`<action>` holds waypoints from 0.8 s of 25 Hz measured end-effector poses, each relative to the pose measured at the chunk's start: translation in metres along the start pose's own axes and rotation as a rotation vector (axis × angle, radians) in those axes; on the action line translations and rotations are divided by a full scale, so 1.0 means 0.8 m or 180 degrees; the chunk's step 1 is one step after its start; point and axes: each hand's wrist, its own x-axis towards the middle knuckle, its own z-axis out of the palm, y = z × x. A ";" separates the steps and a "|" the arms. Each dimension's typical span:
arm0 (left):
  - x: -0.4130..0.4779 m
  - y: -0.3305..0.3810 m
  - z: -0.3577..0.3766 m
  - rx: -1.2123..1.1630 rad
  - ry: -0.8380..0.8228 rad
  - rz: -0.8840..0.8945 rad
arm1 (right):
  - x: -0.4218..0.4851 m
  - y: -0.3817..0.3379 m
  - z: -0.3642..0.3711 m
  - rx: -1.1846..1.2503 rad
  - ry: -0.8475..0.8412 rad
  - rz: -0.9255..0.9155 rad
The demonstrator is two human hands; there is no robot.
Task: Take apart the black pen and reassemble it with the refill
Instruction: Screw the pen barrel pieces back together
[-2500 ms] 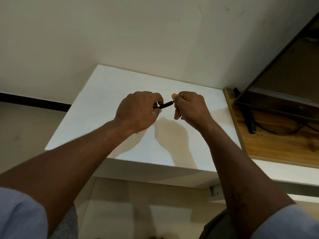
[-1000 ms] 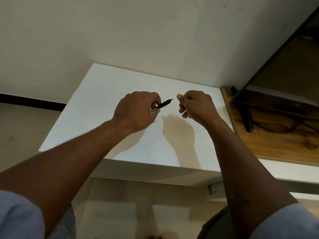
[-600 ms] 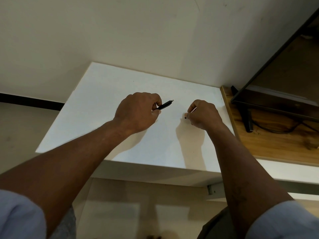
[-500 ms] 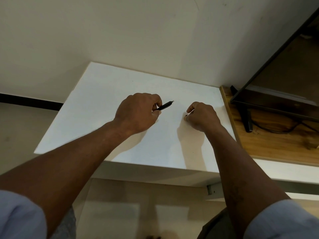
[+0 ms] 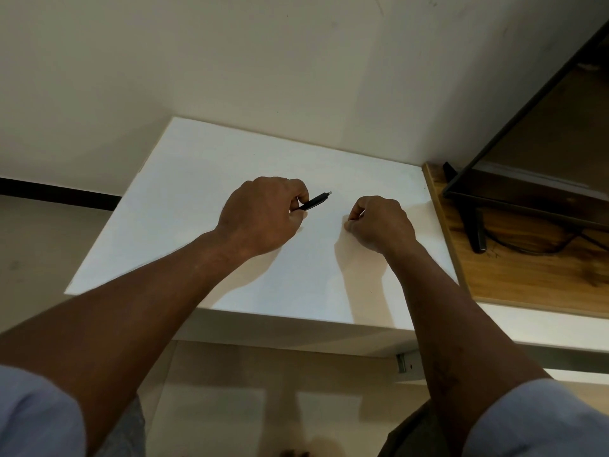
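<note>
Left hand (image 5: 260, 216) grip closed round black pen (image 5: 313, 201); pen end protrudes above white worktop (image 5: 197, 192). Right hand (image 5: 382, 224) curled at worktop; cannot tell whether its grip holds anything. Risk: small pen parts set loose may roll off worktop edge.

- A white table (image 5: 211, 153) with a flat matte top stands with its far edge against a plain cream wall (image 5: 230, 61) that bears a few faint scuffs.
- Left of the table, a black baseboard strip (image 5: 59, 193) runs along the foot of the wall, above a pale beige floor (image 5: 39, 249).
- A wooden surface (image 5: 514, 282) with a strong grain touches the table's right edge.
- On that wood, right of the table, stands a black-framed screen (image 5: 527, 206) on a thin black leg (image 5: 474, 225); a dark cable (image 5: 527, 250) curls beside the leg.
- Under the table's near right corner a small metal bracket (image 5: 404, 362) shows.
- The light is dim and warm; the table top is the brightest area.
</note>
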 end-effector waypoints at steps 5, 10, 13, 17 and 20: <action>-0.001 -0.002 -0.007 0.0049 0.0035 -0.0032 | -0.007 -0.027 -0.022 0.1564 -0.0066 -0.0064; -0.005 -0.005 -0.019 0.0116 0.0098 -0.0052 | -0.020 -0.052 -0.042 0.2680 -0.0393 -0.0373; -0.007 -0.006 -0.026 0.0131 0.0129 -0.0069 | -0.024 -0.057 -0.043 0.2819 -0.0474 -0.0343; -0.009 -0.007 -0.031 0.0136 0.0144 -0.0088 | -0.026 -0.057 -0.046 0.2892 -0.0500 -0.0342; -0.010 -0.006 -0.031 0.0121 0.0156 -0.0079 | -0.028 -0.057 -0.046 0.2853 -0.0454 -0.0354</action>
